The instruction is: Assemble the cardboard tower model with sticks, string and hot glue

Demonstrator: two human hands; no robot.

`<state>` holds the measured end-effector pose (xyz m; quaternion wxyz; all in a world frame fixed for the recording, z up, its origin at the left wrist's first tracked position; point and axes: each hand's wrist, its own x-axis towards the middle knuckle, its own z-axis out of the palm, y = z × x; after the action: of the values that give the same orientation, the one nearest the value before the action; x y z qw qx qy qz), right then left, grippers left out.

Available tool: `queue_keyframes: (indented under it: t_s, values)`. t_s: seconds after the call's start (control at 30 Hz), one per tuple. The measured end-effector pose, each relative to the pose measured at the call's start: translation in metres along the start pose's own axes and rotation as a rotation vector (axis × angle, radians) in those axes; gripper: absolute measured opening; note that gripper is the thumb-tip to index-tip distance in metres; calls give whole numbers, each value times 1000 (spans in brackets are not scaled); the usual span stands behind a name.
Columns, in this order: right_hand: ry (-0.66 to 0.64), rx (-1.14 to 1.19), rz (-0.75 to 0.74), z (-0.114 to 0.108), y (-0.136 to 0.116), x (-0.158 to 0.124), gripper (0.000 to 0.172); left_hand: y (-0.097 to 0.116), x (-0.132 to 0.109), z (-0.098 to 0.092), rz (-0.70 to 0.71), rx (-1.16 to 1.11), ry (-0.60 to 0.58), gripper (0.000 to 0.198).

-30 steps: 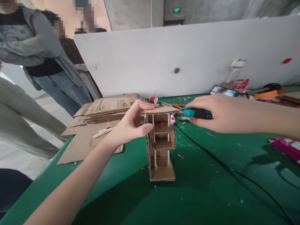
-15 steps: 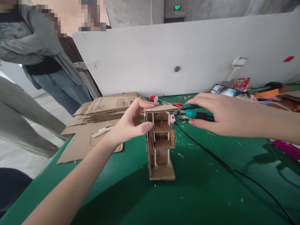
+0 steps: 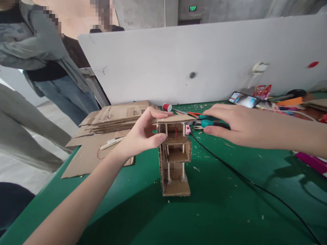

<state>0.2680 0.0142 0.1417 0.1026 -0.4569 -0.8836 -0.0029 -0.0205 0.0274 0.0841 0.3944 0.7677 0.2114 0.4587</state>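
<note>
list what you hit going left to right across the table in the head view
cardboard sheets → left hand → cardboard tower → teal-handled pliers → right hand → phone → pink object at the right edge

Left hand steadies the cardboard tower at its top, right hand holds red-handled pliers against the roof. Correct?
Not quite: in the head view the pliers in the right hand have teal handles, not red. The left hand does grip the top of the brown cardboard tower model.
</note>
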Motion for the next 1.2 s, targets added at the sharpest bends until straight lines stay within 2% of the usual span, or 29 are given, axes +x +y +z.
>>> queue_keyframes:
  t_s: [0.3,0.7,1.2]
  values:
    - [-34,7,9,-1,-1,0,47,-1,-1,1,29,4,-4,34]
    - [33,-122,18,-3,-2,-2,54,1,-1,1,-1,9,-3,36]
    - [19,-10,30,-13,-2,-12,46,1,0,2,-1,3,-3,35]
